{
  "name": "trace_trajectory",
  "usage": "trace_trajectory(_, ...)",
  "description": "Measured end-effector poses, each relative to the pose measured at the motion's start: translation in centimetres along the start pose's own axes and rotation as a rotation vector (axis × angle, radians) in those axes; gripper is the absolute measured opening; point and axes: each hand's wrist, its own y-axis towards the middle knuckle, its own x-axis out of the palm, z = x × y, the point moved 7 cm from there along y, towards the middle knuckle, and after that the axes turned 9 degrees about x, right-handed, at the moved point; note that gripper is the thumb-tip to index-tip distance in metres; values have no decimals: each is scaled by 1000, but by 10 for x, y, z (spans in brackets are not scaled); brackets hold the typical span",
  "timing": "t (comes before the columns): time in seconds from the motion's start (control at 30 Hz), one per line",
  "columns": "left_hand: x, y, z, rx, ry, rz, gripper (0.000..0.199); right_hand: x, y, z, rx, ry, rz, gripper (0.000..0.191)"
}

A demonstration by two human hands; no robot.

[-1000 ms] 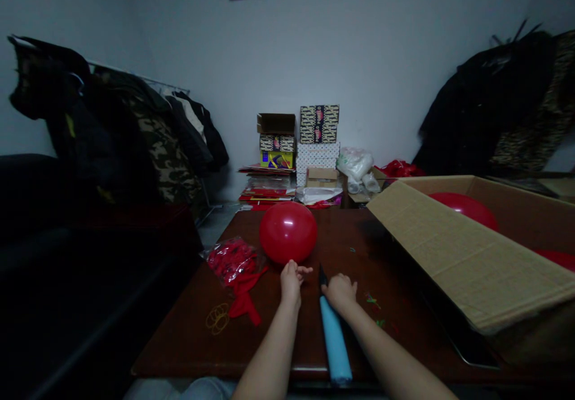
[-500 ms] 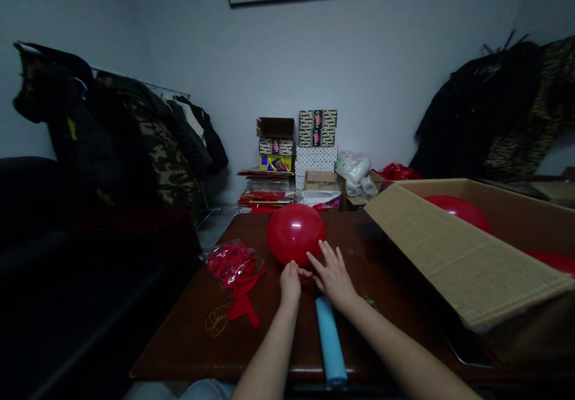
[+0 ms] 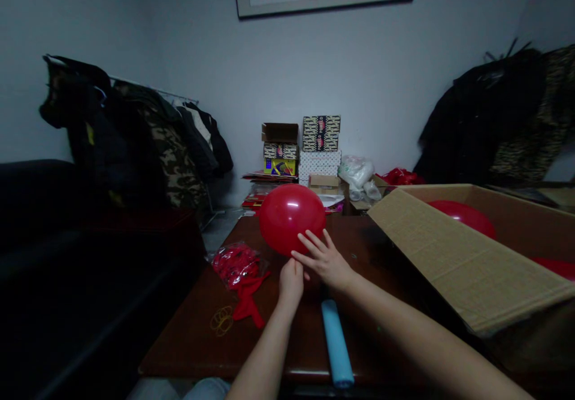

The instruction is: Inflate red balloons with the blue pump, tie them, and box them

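A round, inflated red balloon (image 3: 291, 217) is over the far part of the dark brown table (image 3: 193, 349). My left hand (image 3: 291, 281) is closed at the balloon's lower end, pinching its neck. Fingers spread, my right hand (image 3: 327, 262) lies against the balloon's lower right side. A light blue cylinder (image 3: 336, 343) rests on the table below my right hand. To the left are a clear bag of red balloons (image 3: 237, 263), loose flat red balloons (image 3: 247, 304) and several yellow rubber bands (image 3: 221, 321).
An open cardboard box (image 3: 431, 256) with red balloons inside stands on the right. Stacked boxes (image 3: 320, 163) and plastic bags (image 3: 357, 172) are beyond the table. Coats hang on a rack (image 3: 171, 142) at the left, and a black sofa (image 3: 67, 280) stands there.
The balloon has risen slightly and moved a little left relative to the table. My right hand has shifted left over its lower side, while my left hand stays at the neck. The view has tilted up.
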Motion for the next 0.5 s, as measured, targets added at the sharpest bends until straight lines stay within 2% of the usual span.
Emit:
trace_trajectory(0.13, -2, -3, 19, 64, 112, -66, 35, -12, 13, -2, -70, 2, 38, 50)
trace_trajectory(0.3, -11, -6, 49, 218, 208, -114, 36, -30, 24, 5, -42, 31, 85, 30)
trace_trajectory(0.5, -37, -12, 88, 432, 445, -17, 34, -47, 19, 10, -17, 75, 184, 21)
